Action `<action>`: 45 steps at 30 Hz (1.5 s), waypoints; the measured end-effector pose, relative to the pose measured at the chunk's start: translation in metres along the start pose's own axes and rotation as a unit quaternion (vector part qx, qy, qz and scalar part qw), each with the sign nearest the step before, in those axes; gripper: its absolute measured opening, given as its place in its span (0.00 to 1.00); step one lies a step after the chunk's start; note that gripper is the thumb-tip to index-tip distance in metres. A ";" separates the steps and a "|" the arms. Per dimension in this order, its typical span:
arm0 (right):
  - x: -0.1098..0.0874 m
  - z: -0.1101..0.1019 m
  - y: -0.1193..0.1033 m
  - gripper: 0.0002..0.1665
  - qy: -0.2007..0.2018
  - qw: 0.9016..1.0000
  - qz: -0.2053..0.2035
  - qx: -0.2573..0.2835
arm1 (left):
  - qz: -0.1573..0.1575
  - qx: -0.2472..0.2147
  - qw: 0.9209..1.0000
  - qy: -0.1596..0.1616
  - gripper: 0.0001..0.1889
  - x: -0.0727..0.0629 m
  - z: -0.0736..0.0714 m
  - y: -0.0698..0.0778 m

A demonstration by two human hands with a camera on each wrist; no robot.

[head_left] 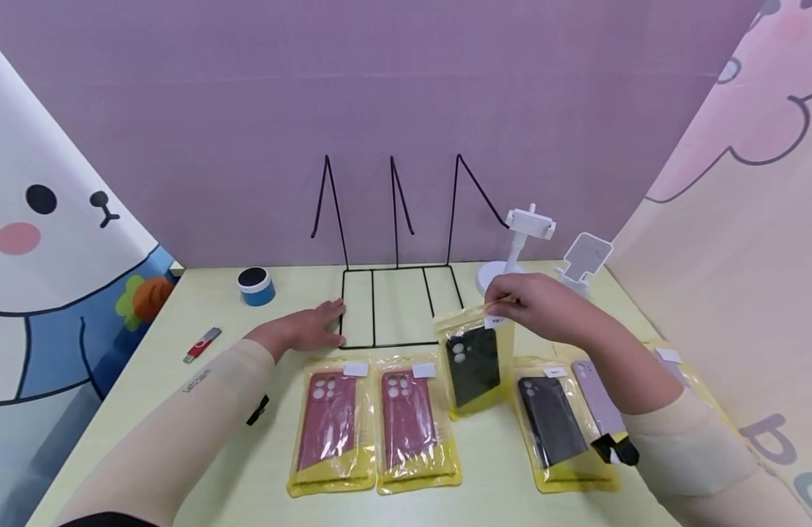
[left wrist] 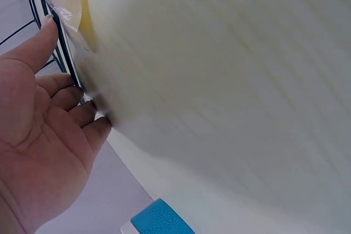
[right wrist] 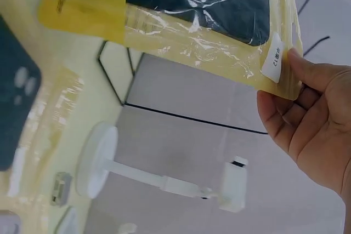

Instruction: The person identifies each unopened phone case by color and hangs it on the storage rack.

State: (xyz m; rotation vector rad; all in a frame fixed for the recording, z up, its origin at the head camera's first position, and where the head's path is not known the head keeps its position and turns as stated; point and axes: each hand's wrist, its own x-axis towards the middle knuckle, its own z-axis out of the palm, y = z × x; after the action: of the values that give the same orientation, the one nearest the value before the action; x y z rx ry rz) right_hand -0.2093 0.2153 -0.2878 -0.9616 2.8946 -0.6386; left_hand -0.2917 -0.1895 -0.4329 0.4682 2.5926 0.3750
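Pinching in the right hand (head_left: pixel 534 298) a glossy clear-and-yellow pouch (head_left: pixel 506 357) around a dark phone case (head_left: pixel 473 366), right-front of a wire rack (head_left: pixel 373 307); touching that rack's left side with a relaxed left hand (head_left: pixel 309 329); over pale wood-grain tabletop (head_left: pixel 211 304), before purple cloth (head_left: pixel 248 161).

The cream sleeves (head_left: pixel 215 402) bear black tabs (head_left: pixel 257 410) and lettering (head_left: pixel 196 380).

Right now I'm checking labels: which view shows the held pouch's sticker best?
The right wrist view: the sticker is large, its print visible. The head view shows it small; the left wrist view lacks it.
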 end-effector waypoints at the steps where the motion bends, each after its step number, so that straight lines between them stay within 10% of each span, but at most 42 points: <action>1: 0.000 -0.003 -0.001 0.02 0.004 1.000 -0.001 0.001 | -0.001 -0.001 1.000 -0.001 0.45 0.000 0.000 0.000; 21: 0.007 -0.075 -0.005 0.04 0.115 0.992 0.042 -0.026 | -0.001 -0.003 1.000 0.000 0.45 0.000 -0.001 -0.001; 45: 0.046 -0.077 0.017 0.15 0.081 0.990 0.106 -0.040 | -0.015 -0.014 1.000 -0.004 0.45 -0.002 0.001 -0.003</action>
State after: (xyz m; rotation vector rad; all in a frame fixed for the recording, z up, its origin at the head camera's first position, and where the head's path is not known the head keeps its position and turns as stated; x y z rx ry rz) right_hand -0.2675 0.2302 -0.2194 -0.6197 3.1296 -0.6158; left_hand -0.2902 -0.1930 -0.4338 0.4201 2.5801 0.3994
